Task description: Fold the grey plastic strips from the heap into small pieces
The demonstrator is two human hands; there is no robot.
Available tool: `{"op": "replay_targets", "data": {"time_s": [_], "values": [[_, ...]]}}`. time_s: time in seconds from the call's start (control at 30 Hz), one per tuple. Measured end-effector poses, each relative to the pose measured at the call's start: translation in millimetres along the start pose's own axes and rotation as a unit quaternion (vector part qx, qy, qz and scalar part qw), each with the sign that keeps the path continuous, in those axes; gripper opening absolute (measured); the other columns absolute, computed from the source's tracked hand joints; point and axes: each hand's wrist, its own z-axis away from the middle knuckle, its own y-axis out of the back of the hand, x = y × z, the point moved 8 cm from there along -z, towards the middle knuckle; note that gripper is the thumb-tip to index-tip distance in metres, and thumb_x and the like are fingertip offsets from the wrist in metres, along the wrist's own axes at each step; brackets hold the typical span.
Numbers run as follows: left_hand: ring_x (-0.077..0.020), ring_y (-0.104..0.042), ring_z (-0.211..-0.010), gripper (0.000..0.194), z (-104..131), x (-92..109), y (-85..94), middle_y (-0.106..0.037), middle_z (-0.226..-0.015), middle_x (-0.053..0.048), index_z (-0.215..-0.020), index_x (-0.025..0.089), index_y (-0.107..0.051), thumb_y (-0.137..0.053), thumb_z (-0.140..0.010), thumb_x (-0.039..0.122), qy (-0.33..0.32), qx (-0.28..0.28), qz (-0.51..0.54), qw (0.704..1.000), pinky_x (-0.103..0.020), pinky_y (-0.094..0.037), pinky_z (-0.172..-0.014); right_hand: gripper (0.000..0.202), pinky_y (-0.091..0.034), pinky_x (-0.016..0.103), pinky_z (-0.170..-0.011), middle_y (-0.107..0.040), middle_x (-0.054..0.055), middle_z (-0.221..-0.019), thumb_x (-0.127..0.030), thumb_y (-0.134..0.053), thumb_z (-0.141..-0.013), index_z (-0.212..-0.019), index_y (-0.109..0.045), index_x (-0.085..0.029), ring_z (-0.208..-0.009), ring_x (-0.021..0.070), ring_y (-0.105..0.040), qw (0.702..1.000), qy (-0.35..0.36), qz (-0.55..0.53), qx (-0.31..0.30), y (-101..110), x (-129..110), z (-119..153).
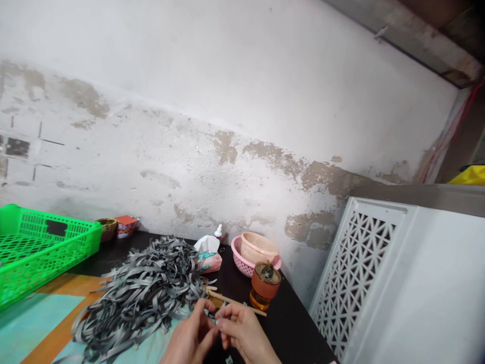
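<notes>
My left hand [192,334] and my right hand [245,331] meet at the near edge of the black table, fingertips almost touching. Both are closed in a pinch; whatever lies between the fingers is too small and hidden to name. A big heap of grey flat strips [146,293] spreads just left of my left hand. Right behind the fingers lies a thin wooden stick [242,303], slanting across the table. A small pale scrap [229,359] is below my hands.
A green plastic crate [76,247] stands at the left. Behind the heap is a tissue pack [208,260] beside a white-capped bottle [218,231]. Pink baskets [242,264] and an amber lidded glass jar [260,299] stand at the right. A white latticed cabinet [401,303] borders the table.
</notes>
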Motion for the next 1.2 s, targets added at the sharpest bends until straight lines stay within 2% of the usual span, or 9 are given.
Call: {"op": "replay_targets", "data": {"time_s": [0.1, 0.2, 0.27, 0.5, 0.67, 0.77, 0.87, 0.97, 1.2], "values": [[-0.0165, -0.062, -0.055, 0.025, -5, -5, -2.4, -0.066, -0.053, 0.002, -0.075, 0.020, -0.064, -0.083, -0.061, 0.028, 0.001, -0.030, 0.046, 0.999, -0.023, -0.045, -0.054, 0.032, -0.034, 0.019, -0.044, -0.056, -0.005, -0.053, -0.033, -0.084, -0.055, -0.067, -0.063, -0.013, -0.041, 0.0055, -0.045, 0.999, 0.049, -0.011, 0.003, 0, -13, 1], [-0.0155, -0.068, -0.064, 0.022, -8, -16, -2.6, -0.072, -0.065, -0.004, -0.072, 0.014, -0.066, -0.084, -0.062, 0.021, 0.084, -0.043, 0.113, 0.989, -0.022, -0.050, -0.063, 0.029, -0.035, 0.019, -0.045, -0.057, -0.004, -0.057, -0.031, -0.084, -0.057, -0.069, -0.064, -0.014, -0.044, 0.0059, -0.047, 0.996, 0.088, -0.015, 0.004, 1, -20, 0], [-0.0142, -0.070, -0.068, 0.020, -8, -18, 1.5, -0.073, -0.069, -0.005, -0.072, 0.013, -0.069, -0.085, -0.060, 0.015, 0.117, -0.029, 0.136, 0.983, -0.020, -0.052, -0.067, 0.029, -0.035, 0.020, -0.045, -0.058, -0.004, -0.057, -0.031, -0.084, -0.057, -0.070, -0.064, -0.014, -0.044, 0.0063, -0.047, 0.995, 0.098, 0.001, -0.003, 2, -20, -2], [-0.0137, -0.070, -0.065, 0.018, -10, -22, 10.5, -0.075, -0.072, -0.005, -0.075, 0.013, -0.073, -0.083, -0.061, 0.010, 0.108, 0.000, 0.173, 0.979, -0.019, -0.055, -0.065, 0.025, -0.040, 0.021, -0.049, -0.059, -0.002, -0.064, -0.033, -0.083, -0.058, -0.068, -0.069, -0.014, -0.050, 0.0086, -0.051, 0.987, 0.119, 0.107, -0.019, 0, -27, 4], [-0.0169, -0.072, -0.070, 0.025, -12, -28, 14.0, -0.076, -0.078, -0.008, -0.080, 0.011, -0.074, -0.083, -0.058, 0.006, 0.115, 0.029, 0.181, 0.976, -0.021, -0.055, -0.068, 0.024, -0.042, 0.022, -0.049, -0.058, -0.001, -0.072, -0.034, -0.084, -0.056, -0.064, -0.071, -0.016, -0.053, 0.0089, -0.052, 0.984, 0.132, 0.117, -0.032, -8, -34, 9], [-0.0177, -0.070, -0.068, 0.028, -13, -20, 11.2, -0.076, -0.073, -0.007, -0.082, 0.013, -0.073, -0.085, -0.057, 0.012, 0.077, 0.022, 0.184, 0.980, -0.024, -0.054, -0.068, 0.026, -0.042, 0.022, -0.051, -0.060, -0.001, -0.065, -0.038, -0.081, -0.061, -0.067, -0.071, -0.015, -0.050, 0.0091, -0.052, 0.986, 0.124, 0.101, -0.036, -7, -30, 7], [-0.0153, -0.065, -0.058, 0.032, -13, -7, 6.1, -0.072, -0.061, -0.002, -0.082, 0.016, -0.072, -0.087, -0.055, 0.020, 0.023, -0.007, 0.153, 0.988, -0.023, -0.050, -0.058, 0.030, -0.042, 0.022, -0.050, -0.061, 0.000, -0.057, -0.041, -0.079, -0.065, -0.073, -0.070, -0.014, -0.049, 0.0098, -0.053, 0.993, 0.094, 0.053, -0.044, -5, -22, 4], [-0.0147, -0.063, -0.055, 0.034, -13, 2, 4.9, -0.071, -0.058, 0.000, -0.080, 0.017, -0.071, -0.089, -0.052, 0.024, 0.001, -0.022, 0.102, 0.995, -0.024, -0.047, -0.058, 0.032, -0.044, 0.023, -0.053, -0.065, 0.002, -0.060, -0.039, -0.082, -0.062, -0.074, -0.067, -0.013, -0.052, 0.0112, -0.057, 0.997, 0.072, 0.006, -0.041, -5, -19, 4], [-0.0161, -0.063, -0.054, 0.034, -14, 8, 12.0, -0.070, -0.058, 0.000, -0.074, 0.017, -0.069, -0.089, -0.050, 0.031, -0.025, -0.001, 0.013, 1.000, -0.025, -0.046, -0.056, 0.033, -0.046, 0.024, -0.055, -0.065, 0.000, -0.058, -0.028, -0.086, -0.053, -0.070, -0.063, -0.013, -0.052, 0.0120, -0.060, 0.997, 0.070, -0.012, -0.001, -2, -20, 4]]}}
